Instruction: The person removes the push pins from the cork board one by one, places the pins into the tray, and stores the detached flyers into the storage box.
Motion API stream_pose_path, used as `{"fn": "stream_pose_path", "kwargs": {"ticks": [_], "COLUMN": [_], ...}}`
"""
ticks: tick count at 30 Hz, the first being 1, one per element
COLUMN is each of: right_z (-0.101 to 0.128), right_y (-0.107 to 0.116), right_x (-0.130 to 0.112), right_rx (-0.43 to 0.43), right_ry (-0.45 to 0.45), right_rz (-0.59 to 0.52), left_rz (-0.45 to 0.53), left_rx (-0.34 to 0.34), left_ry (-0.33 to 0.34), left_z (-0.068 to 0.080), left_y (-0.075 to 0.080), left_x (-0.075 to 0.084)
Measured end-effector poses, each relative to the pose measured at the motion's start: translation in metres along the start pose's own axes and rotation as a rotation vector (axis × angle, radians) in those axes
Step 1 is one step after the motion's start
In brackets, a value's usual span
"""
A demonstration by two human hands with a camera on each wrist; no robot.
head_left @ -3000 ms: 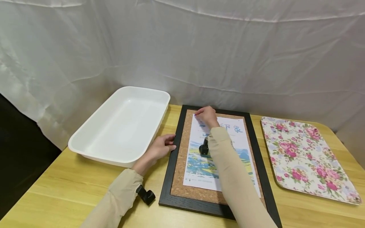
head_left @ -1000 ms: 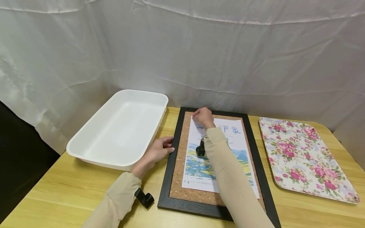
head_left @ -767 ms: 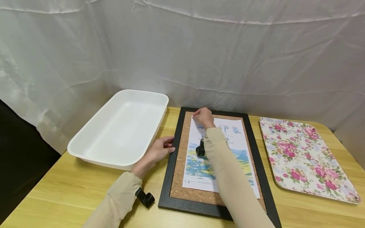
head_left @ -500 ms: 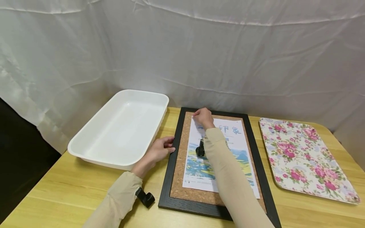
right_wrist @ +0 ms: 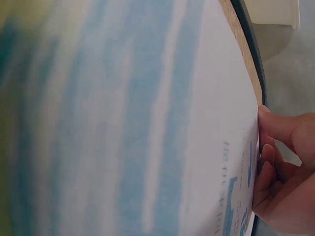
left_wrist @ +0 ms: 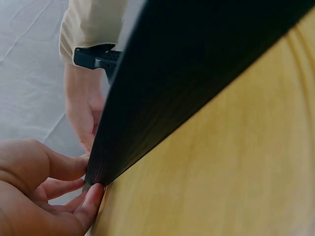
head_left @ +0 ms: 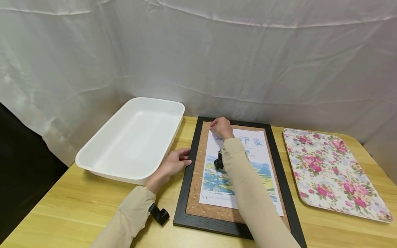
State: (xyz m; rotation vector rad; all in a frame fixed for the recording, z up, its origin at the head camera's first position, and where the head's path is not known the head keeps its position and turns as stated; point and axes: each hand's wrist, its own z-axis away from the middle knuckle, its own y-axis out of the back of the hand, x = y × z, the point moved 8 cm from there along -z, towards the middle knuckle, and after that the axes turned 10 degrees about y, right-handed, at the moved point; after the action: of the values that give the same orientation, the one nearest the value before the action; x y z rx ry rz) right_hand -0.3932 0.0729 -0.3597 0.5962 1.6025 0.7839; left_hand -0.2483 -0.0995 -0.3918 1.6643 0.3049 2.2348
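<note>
Left hand point(head_left: 174, 162): fingers lightly curled, touching black frame point(head_left: 187, 175) edge.
Right hand point(head_left: 221, 127): fingertips pinching poster point(head_left: 260, 156) top corner.

Soft, even light fills the head view, bright across the white curtain point(head_left: 217, 51) and the tabletop point(head_left: 77, 206), with only faint shadows under the white tray point(head_left: 133, 137) and the sleeves. A dark unlit strip sits at the far left edge. Straight lines bow slightly toward the corners. In the left wrist view the black frame point(left_wrist: 187, 73) is a near-featureless dark wedge. The right wrist view is heavily blurred: the print point(right_wrist: 123, 123) smears into blue and yellow bands, sharper only near the fingers point(right_wrist: 275, 162).
</note>
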Motion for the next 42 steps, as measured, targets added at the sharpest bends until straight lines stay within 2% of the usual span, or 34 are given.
{"fn": "stream_pose_path", "kwargs": {"ticks": [14, 24, 34, 42], "right_z": [0.001, -0.001, 0.001, 0.001], "right_y": [0.003, 0.002, 0.005, 0.007], "right_x": [0.001, 0.005, 0.011, 0.012], "right_rx": [0.035, 0.061, 0.078, 0.090], "right_ry": [0.011, -0.016, -0.063, -0.054], "right_rz": [0.050, 0.060, 0.028, -0.021], "left_rz": [0.002, 0.001, 0.003, 0.012], "left_rx": [0.000, 0.001, -0.018, -0.015], "left_ry": [0.002, -0.002, -0.015, -0.031], "left_z": [-0.001, -0.002, -0.002, -0.002], "left_y": [-0.002, -0.003, -0.008, -0.008], "left_x": [0.000, 0.000, -0.001, 0.002]}}
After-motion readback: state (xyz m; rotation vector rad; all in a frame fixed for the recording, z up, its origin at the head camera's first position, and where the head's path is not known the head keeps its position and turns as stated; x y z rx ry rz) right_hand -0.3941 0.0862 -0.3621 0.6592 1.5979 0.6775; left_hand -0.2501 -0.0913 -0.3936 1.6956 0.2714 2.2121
